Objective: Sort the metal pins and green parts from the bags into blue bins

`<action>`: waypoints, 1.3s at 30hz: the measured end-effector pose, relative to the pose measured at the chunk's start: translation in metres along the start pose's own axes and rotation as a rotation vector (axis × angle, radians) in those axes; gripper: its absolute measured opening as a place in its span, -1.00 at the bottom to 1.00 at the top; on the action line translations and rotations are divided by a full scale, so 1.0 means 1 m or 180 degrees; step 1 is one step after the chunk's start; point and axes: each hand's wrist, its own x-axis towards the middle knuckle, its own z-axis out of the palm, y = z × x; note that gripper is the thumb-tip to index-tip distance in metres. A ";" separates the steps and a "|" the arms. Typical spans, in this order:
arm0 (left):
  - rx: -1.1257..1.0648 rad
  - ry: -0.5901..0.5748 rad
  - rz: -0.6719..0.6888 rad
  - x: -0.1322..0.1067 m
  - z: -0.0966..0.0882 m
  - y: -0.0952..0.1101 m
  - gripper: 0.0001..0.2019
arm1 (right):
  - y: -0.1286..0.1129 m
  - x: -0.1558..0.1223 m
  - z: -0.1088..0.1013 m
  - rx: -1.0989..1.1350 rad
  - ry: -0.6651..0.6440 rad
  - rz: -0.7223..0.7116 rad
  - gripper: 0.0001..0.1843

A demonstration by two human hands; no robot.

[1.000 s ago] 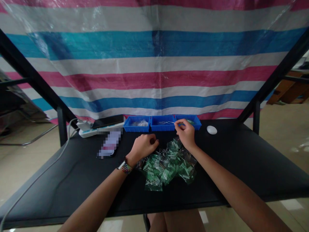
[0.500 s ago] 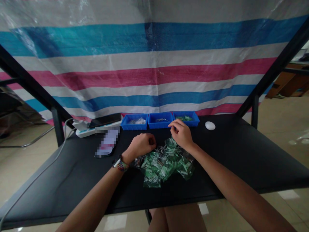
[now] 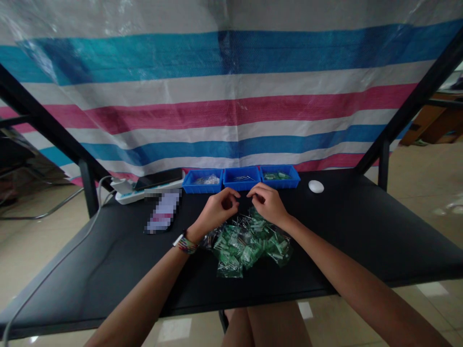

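My left hand (image 3: 217,208), with a woven bracelet at its wrist, is curled above the left side of a pile of small clear bags (image 3: 240,246) with green pieces in them. Opposite it, my right hand (image 3: 268,203) has its fingers bent into a pinch over the pile's right side. The fingertips face each other with a small gap between. Anything in either hand is too small to make out. Thin metal pins (image 3: 246,220) lie loose at the pile's far edge, just below the hands.
Behind the hands, blue bins stand in a row: the left bin (image 3: 203,187) holds clear bits, the middle bin (image 3: 240,184) metal pins, the right bin (image 3: 279,183) green pieces. Left are a phone (image 3: 164,212) and a power strip (image 3: 132,195). A white oval object (image 3: 316,186) lies right.
My right hand has drawn back from the middle bin, toward my left hand. My left hand has risen slightly and turned, its fingers now facing the right hand.
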 end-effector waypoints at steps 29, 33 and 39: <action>-0.0023 -0.0038 0.0060 0.003 0.001 -0.007 -0.92 | 0.007 0.001 0.002 0.0486 -0.0311 0.0654 -0.80; -0.0205 0.0218 -0.0004 0.004 0.002 -0.010 -0.94 | 0.010 0.001 0.004 0.0911 -0.0469 0.0977 -0.69; -0.0259 0.0346 -0.0051 0.005 0.001 -0.005 -0.91 | 0.006 0.001 0.006 0.1008 -0.0415 0.0853 -0.80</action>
